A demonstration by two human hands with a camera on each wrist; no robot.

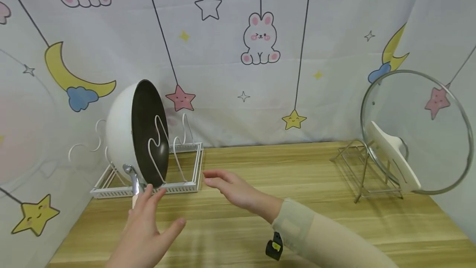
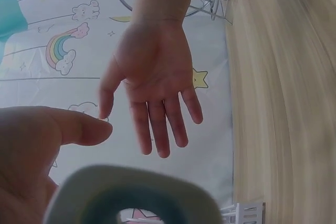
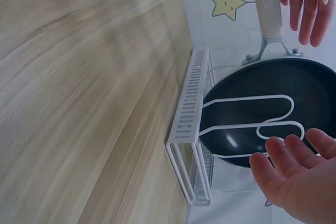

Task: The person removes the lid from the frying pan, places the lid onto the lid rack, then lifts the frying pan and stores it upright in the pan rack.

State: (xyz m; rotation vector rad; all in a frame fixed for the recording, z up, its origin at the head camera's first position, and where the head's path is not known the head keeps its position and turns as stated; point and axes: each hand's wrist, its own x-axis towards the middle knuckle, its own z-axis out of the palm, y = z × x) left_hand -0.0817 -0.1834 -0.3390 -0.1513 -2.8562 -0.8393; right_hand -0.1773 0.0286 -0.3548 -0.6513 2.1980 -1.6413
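A white frying pan with a dark inside stands on edge in a white wire rack at the left. My left hand is beside its pale handle, fingers loosely extended and thumb apart. The handle's end, with a hole, looms blurred in the left wrist view; the left hand hides part of the handle in the head view. My right hand hovers right of the rack, palm toward the pan, its fingers extended and holding nothing. Whether the left hand touches the handle I cannot tell.
On the right, a glass lid with a cream handle leans in a metal wire stand. The wooden tabletop runs between both racks. Behind hangs a cloth printed with cartoon rabbits and stars.
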